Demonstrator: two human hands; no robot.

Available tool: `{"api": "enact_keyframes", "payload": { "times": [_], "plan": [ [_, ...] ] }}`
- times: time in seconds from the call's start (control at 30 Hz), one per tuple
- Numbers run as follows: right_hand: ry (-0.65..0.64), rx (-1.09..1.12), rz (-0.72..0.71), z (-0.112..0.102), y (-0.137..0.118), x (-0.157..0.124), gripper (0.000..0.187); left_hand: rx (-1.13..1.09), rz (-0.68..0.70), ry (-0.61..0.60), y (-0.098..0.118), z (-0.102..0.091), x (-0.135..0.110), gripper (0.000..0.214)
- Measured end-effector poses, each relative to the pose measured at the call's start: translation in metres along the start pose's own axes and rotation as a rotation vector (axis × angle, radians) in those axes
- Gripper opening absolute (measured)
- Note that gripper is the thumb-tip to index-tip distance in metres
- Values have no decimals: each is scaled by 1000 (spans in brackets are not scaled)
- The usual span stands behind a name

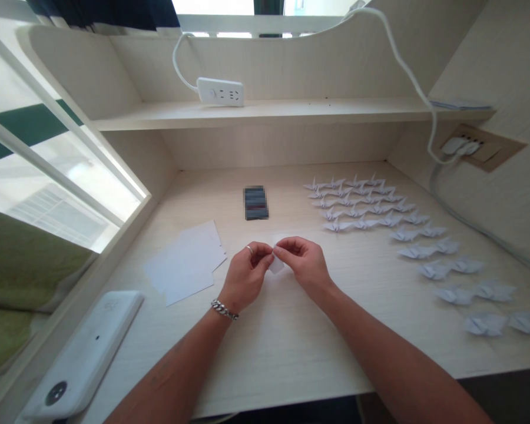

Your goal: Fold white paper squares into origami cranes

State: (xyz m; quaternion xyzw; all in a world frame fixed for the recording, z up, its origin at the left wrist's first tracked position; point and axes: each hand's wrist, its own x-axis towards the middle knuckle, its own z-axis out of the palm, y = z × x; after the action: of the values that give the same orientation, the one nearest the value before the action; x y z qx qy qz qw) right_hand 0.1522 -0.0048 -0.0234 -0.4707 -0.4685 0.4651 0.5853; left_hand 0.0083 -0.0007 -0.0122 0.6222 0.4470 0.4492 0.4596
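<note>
A small folded piece of white paper (pixel 276 265) is pinched between my two hands above the middle of the desk. My left hand (pixel 247 274), with a ring and a chain bracelet at the wrist, grips its left side between thumb and fingers. On the other side, the thumb and fingers of my right hand (pixel 304 262) close on its upper right part. The fingers cover much of the paper, so its exact fold is hidden. Loose white paper sheets (pixel 185 262) lie overlapping to the left. Rows of folded paper cranes (pixel 362 206) stand at the right.
A dark, blurred rectangular object (pixel 256 203) lies beyond my hands. At the left edge rests a long white device (pixel 83 353). A power strip (pixel 221 92) sits on the shelf (pixel 282 111), and a white cable (pixel 406 59) runs down to the wall socket (pixel 490 150).
</note>
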Motion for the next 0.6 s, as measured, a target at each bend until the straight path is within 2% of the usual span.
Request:
{"api": "enact_keyframes", "payload": {
  "times": [0.33, 0.5, 0.6],
  "plan": [
    [57, 35, 18, 1, -5, -1, 19, -25, 30, -41, -6, -1, -2, 21],
    [21, 56, 18, 0, -6, 0, 22, 5, 34, -55, -4, -2, -2, 38],
    [-8, 78, 40, -2, -6, 0, 25, 6, 30, -60, -2, -3, -2, 42]
  ]
}}
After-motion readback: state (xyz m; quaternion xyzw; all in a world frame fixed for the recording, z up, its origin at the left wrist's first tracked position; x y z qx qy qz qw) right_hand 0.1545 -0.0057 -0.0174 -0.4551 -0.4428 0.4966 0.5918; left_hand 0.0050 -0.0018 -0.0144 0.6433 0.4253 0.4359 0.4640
